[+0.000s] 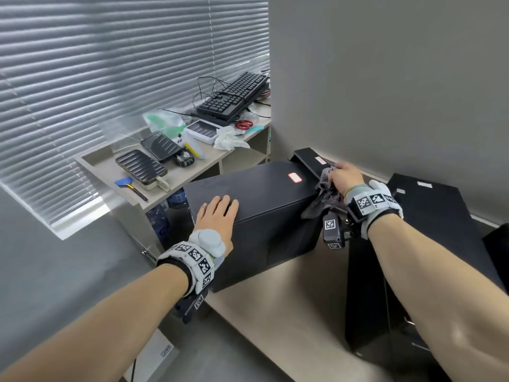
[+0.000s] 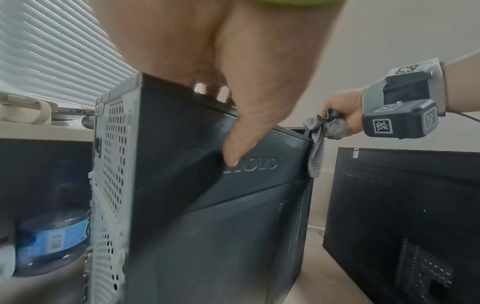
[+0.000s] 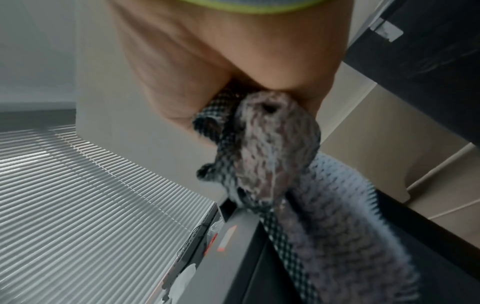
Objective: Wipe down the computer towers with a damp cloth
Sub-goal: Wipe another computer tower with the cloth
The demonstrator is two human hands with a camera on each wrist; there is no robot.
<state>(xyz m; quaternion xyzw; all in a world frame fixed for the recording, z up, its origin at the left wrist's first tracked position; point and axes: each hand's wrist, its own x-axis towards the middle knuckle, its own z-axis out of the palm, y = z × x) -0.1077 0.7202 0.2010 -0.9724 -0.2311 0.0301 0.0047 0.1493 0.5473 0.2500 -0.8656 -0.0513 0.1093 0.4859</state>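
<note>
Black towers, two: left hand [image 1: 217, 216] flat atop one tower [image 1: 259, 194], right hand [image 1: 345, 179] clutching one grey cloth [image 1: 321, 198].

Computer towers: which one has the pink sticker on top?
The tower under the left hand, nearest the shelf; the right hand holds the grey cloth at its far edge. The right-side tower carries pale labels.

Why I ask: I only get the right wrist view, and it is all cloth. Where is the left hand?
Observer: The left hand lies flat on top of the tower, at its near end, fingers straight.
Operator: And where is the cloth on that tower?
Observer: The right hand holds the cloth at the top's far right edge; a tail hangs down the side.
Operator: Anything beside it?
Observer: A water bottle stands under the shelf, left of the tower.
</note>
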